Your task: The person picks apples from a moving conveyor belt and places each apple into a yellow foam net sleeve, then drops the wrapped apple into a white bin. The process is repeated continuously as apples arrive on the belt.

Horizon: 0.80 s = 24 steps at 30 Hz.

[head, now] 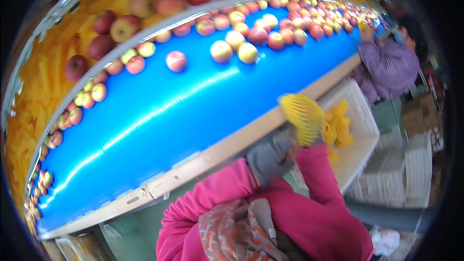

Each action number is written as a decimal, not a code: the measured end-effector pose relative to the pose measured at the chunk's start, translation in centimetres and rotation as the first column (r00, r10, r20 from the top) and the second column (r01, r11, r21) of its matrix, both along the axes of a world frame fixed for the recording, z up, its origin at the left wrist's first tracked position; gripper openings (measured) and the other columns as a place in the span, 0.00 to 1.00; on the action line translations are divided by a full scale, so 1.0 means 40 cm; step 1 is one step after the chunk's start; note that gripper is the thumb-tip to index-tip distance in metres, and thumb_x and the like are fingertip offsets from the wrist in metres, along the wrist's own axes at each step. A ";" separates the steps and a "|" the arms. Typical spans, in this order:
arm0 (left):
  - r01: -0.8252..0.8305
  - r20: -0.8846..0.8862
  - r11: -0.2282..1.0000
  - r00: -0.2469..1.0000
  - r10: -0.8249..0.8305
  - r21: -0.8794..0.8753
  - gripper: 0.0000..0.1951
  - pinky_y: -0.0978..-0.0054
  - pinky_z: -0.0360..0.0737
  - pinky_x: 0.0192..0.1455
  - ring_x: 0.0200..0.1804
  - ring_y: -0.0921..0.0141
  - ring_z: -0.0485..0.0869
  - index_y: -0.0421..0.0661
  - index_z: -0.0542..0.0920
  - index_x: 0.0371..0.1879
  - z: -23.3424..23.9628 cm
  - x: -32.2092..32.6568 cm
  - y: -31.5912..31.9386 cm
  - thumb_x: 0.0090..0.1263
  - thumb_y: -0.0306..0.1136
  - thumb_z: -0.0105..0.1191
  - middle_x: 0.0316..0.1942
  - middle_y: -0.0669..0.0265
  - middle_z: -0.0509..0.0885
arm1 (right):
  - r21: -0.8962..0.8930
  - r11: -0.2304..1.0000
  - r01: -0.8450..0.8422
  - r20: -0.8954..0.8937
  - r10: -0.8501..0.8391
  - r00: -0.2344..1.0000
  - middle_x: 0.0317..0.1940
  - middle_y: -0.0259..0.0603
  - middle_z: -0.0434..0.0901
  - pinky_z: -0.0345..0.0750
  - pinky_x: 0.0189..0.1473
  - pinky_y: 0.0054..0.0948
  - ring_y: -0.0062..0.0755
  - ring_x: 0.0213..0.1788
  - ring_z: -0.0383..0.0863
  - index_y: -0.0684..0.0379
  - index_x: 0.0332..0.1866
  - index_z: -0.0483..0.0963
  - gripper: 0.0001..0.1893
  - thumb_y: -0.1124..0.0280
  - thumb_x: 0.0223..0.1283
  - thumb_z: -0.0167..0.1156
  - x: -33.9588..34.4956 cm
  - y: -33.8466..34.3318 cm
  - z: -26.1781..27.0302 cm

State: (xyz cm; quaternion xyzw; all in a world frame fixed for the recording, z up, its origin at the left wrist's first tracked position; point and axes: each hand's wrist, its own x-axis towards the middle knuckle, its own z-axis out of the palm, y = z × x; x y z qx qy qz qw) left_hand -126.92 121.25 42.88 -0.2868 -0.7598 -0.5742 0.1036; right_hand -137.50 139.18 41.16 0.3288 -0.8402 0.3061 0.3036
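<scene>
My left hand (269,160), in a grey fingerless glove, is at the lower end of a yellow foam fruit net (304,118); its fingertips are blurred, and its grip cannot be made out. My right hand (316,140), also gloved, is largely hidden behind the net and holds it. Whether fruit is inside the net cannot be told. Both hands are on the near side of a blue conveyor belt (174,116), by its pale edge rail. Single red and yellow apples (176,61) lie on the belt, with many more crowded along its far side.
Right of my hands, a white foam box (368,130) holds yellow-netted fruit (340,125). Beyond the belt, a trough of yellow foam nets (47,76) carries larger apples (125,29). A co-worker in a checked shirt (393,65) stands farther along. White foam trays (384,174) are stacked at right.
</scene>
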 end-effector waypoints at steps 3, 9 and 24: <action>-0.099 0.011 0.992 0.995 0.098 0.083 0.15 0.68 0.77 0.30 0.28 0.65 0.82 0.45 0.76 0.47 0.024 -0.016 -0.063 0.60 0.29 0.59 0.26 0.62 0.80 | 0.079 0.903 0.421 -0.007 -0.422 0.906 0.51 0.44 0.81 0.76 0.55 0.38 0.41 0.53 0.80 0.57 0.56 0.76 0.19 0.70 0.57 0.56 -0.021 0.256 -0.050; -0.335 -0.006 0.940 0.942 0.335 -0.067 0.12 0.68 0.78 0.32 0.30 0.63 0.83 0.42 0.78 0.43 0.116 -0.099 -0.236 0.60 0.28 0.57 0.26 0.61 0.80 | 0.622 0.272 0.735 0.388 -0.922 0.013 0.56 0.50 0.76 0.72 0.60 0.39 0.46 0.58 0.75 0.59 0.58 0.73 0.24 0.68 0.54 0.59 0.006 0.628 -0.243; -0.864 -0.483 -0.107 0.169 0.859 -0.492 0.24 0.61 0.79 0.51 0.47 0.53 0.83 0.42 0.80 0.45 0.638 -0.603 -0.845 0.55 0.47 0.61 0.42 0.50 0.85 | -0.228 0.968 -0.105 0.351 0.183 0.918 0.47 0.46 0.80 0.74 0.54 0.40 0.47 0.50 0.79 0.59 0.50 0.76 0.17 0.70 0.55 0.64 -0.285 -0.087 0.070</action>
